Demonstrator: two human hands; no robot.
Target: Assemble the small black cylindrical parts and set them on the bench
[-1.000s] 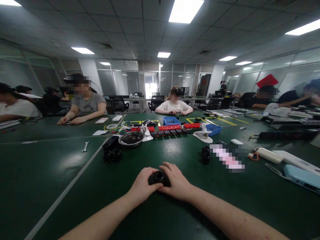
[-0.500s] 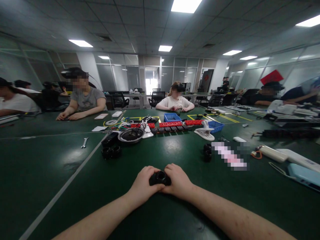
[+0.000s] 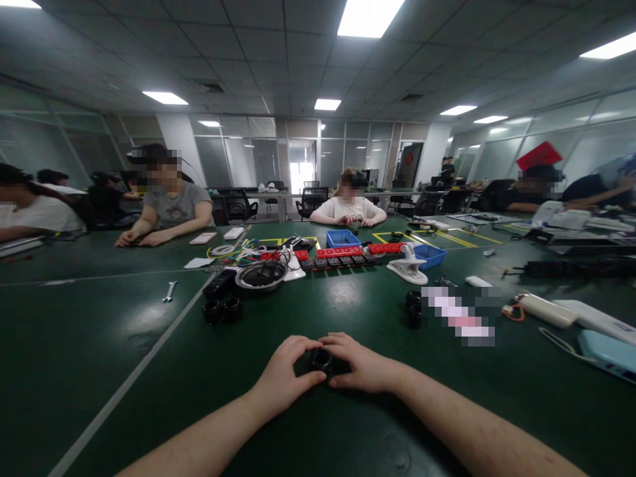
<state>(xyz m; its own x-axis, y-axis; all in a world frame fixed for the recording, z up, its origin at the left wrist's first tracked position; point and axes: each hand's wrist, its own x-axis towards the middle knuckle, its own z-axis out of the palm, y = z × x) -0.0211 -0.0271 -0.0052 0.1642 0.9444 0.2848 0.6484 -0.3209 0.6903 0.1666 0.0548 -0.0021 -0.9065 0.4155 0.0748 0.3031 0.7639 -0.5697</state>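
Note:
A small black ring-shaped part (image 3: 321,359) with a round hole in its middle sits between my two hands, low over the green table. My left hand (image 3: 287,371) curls round it from the left, thumb at the near side and fingertips at the far side. From the right, my right hand (image 3: 365,364) bends its fingers and thumb about the same part. The fingertips of both hands meet beside it. Similar black rings (image 3: 221,310) stand together at the left, and another stack of black rings (image 3: 414,309) stands at the right.
Beyond lie a round metal-rimmed dish (image 3: 261,275), red trays (image 3: 339,252), a blue bin (image 3: 342,238) and a white clamp stand (image 3: 408,266). A wrench (image 3: 170,291) lies left. A light-blue case (image 3: 609,351) is at the right. Co-workers sit round the table.
My hands have loosened and drawn slightly apart at the palms, showing more of the table round the black ring. The view has tilted up slightly.

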